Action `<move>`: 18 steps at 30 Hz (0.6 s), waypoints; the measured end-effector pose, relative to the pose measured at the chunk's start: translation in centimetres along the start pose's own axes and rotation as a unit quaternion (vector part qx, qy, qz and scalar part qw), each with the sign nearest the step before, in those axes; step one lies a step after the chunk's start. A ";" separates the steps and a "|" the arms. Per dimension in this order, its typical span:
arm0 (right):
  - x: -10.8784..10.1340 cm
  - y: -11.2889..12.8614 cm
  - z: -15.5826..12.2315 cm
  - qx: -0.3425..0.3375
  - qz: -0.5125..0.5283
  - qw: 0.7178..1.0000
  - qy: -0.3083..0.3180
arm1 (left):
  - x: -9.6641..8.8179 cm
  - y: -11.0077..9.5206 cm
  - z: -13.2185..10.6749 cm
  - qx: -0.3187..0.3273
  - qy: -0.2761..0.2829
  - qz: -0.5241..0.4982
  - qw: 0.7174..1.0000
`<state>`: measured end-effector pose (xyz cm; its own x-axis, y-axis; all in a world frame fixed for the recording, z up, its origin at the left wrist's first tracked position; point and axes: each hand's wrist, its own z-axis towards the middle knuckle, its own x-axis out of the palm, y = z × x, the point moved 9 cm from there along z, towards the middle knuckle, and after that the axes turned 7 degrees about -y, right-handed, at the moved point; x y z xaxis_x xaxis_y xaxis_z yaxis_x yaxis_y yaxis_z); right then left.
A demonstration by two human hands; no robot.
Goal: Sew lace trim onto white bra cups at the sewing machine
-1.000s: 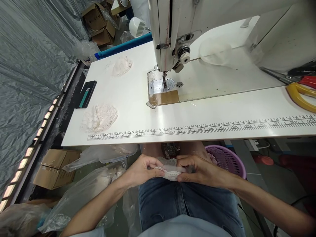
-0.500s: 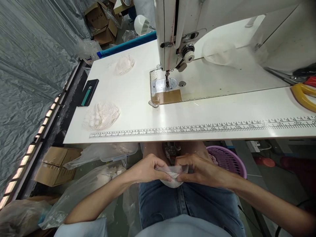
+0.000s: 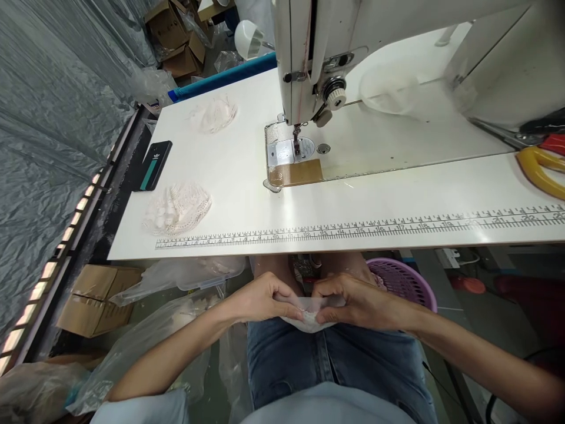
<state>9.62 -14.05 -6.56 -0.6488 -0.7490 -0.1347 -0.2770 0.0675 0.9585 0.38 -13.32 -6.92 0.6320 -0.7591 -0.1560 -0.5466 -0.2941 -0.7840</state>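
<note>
Both hands meet over my lap, below the front edge of the white sewing table [image 3: 353, 218]. My left hand [image 3: 260, 297] and my right hand [image 3: 357, 300] are closed, each pinching one side of a small clear plastic bag [image 3: 309, 312] with white lace inside. Thumbs and fingertips press on the bag's top edge. The bag rests against my blue jeans. The sewing machine head [image 3: 309, 59] and its needle plate [image 3: 286, 153] stand above, apart from the hands.
On the table lie a white lace pile [image 3: 179, 209], a second lace piece [image 3: 216, 115], a dark phone [image 3: 153, 166] and yellow-handled scissors [image 3: 541, 171]. A purple basket [image 3: 406, 282] sits right of my knees. Plastic bags [image 3: 145, 347] and cardboard boxes [image 3: 95, 300] are on the floor at left.
The lace that was stretched between my fingers a second ago is now tucked into the clear bag. My hands have drawn closer together on the bag's top.
</note>
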 end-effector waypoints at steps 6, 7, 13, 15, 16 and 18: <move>-0.1 -0.5 -0.6 -0.007 0.004 1.000 0.019 | -0.4 1.8 -0.7 -0.047 0.011 -0.050 0.998; 0.0 -0.3 -0.6 -0.013 -0.003 1.000 0.021 | -0.4 1.9 -0.8 -0.045 0.014 -0.054 0.997; 0.4 1.3 -0.1 -0.031 -0.056 0.997 0.031 | -0.4 1.0 -1.3 -0.012 0.019 -0.031 0.999; 0.5 1.6 0.0 -0.024 -0.060 0.997 0.030 | 0.0 0.4 -1.1 -0.003 0.025 -0.009 1.000; 0.6 1.7 -0.1 -0.018 -0.060 0.998 0.030 | 0.2 0.2 -1.0 -0.002 0.029 -0.002 1.000; 0.6 1.9 -0.1 -0.010 -0.061 0.998 0.029 | 0.7 0.0 -0.5 -0.004 0.034 0.007 0.999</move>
<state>8.75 -14.47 -4.82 -0.5686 -0.7879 -0.2364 -0.3361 -0.0398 0.9410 0.54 -14.14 -6.68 0.5847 -0.8014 -0.1258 -0.5598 -0.2864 -0.7776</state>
